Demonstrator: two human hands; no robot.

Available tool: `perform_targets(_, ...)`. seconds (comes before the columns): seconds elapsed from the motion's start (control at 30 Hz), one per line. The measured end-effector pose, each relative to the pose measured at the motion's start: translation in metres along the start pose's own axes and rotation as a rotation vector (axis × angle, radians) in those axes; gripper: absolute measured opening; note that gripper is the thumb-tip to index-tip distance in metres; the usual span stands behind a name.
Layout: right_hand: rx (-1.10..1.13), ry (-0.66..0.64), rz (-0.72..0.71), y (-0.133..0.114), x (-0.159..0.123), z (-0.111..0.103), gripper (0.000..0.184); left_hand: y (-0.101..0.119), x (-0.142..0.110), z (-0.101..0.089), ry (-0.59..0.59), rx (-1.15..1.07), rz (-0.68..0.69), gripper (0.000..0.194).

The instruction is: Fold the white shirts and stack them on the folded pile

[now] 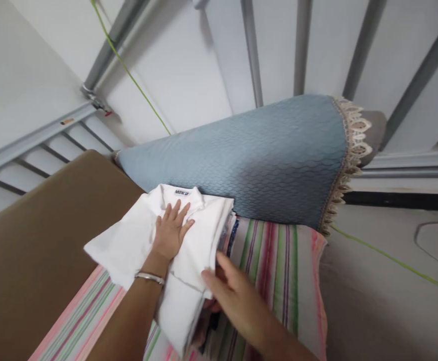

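Observation:
A white collared shirt (129, 245) lies on top of a stack of folded clothes (231, 233), its collar label facing up and one side spread out to the left. My left hand (171, 231) rests flat on the shirt just below the collar, fingers spread. At the shirt's right edge, my right hand (237, 291) grips the white fabric, thumb on top and fingers curled underneath. Those lower fingers are partly hidden by the shirt. A striped cloth (271, 260) lies under the stack.
Behind the stack lies a long bolster or roll in blue quilted fabric (279, 150) with lace trim. A brown mattress or board (72, 210) is at left. Grey metal rails (34, 135) stand along the white wall. A green cord (136, 82) hangs behind the roll.

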State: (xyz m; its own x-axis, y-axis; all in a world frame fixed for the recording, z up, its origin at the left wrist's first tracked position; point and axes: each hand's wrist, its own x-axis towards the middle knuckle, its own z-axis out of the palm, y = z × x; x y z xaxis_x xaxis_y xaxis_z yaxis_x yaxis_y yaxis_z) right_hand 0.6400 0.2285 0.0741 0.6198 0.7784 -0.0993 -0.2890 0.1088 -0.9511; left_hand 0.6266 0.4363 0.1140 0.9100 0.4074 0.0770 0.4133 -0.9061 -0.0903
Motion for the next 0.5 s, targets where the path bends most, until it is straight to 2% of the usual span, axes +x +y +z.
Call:
perform_targets(0.1, -0.325, 0.249, -0.135, -0.027, -0.007, -0.028, 0.040, 0.007, 0.002, -0.003, -0.009, -0.017, -0.011, 0.053)
perform_targets(0.17, -0.465, 0.363, -0.348, -0.059, -0.010, -0.031, 0.039, 0.012, -0.002, -0.018, 0.018, -0.065, -0.012, 0.055)
perform_targets(0.2, -0.516, 0.355, -0.480, -0.075, -0.010, -0.025, 0.038, 0.014, -0.010, -0.028, 0.067, -0.094, -0.014, 0.056)
perform_targets(0.27, -0.640, 0.217, -0.727, -0.103, -0.006, 0.001, 0.035, 0.016, -0.044, -0.046, 0.224, -0.136, -0.026, 0.054)
perform_targets(0.33, -0.827, 0.015, -0.872, -0.115, 0.008, 0.035, 0.036, 0.015, -0.106, -0.055, 0.364, -0.122, -0.076, 0.052)
perform_targets(0.37, -0.944, -0.070, -0.892, -0.114, 0.019, 0.051, 0.038, 0.013, -0.146, -0.053, 0.383, -0.092, -0.137, 0.052)
perform_targets(0.43, -1.182, -0.147, -0.828, -0.100, 0.046, 0.074, 0.049, 0.010, -0.236, -0.041, 0.309, 0.007, -0.310, 0.052)
perform_targets(0.5, -1.380, -0.191, -0.671, -0.076, 0.075, 0.084, 0.061, 0.008, -0.323, -0.025, 0.241, 0.097, -0.526, 0.048)
